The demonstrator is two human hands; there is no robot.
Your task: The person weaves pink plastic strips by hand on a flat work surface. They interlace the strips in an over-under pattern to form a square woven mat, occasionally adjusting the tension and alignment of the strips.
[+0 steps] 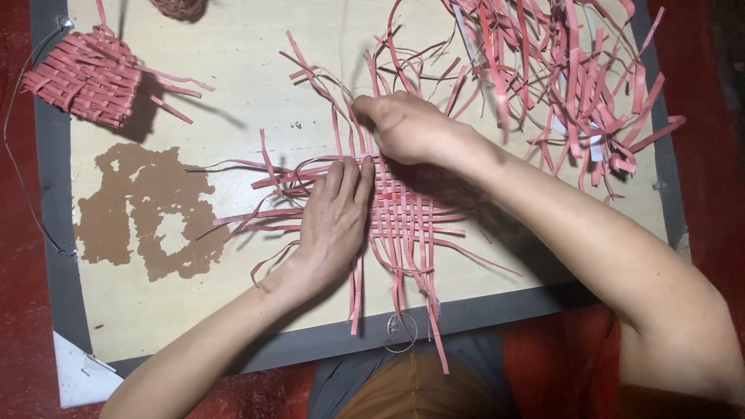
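A pale board [233, 295] with a grey border is laid over a red floor [15, 326] and serves as the surface; a brown patch where the facing is worn off [132, 217] is seen at its left. A large loose heap of pink strips [559, 70] is spread over the upper right of the board. In the middle, a flat woven mat of pink strips [411, 213] is laid, with only a small central square interlaced and long unwoven ends left fanning out on every side, so the weaving is judged to be at an early stage. A finished woven piece [81, 77] is set at the upper left corner, well apart. The left hand [334, 225] is pressed flat, fingers extended, on the mat's left edge, with nothing clasped. The right hand [403, 124] is closed, its grip pinched on a single strip [330, 85] at the mat's top edge.
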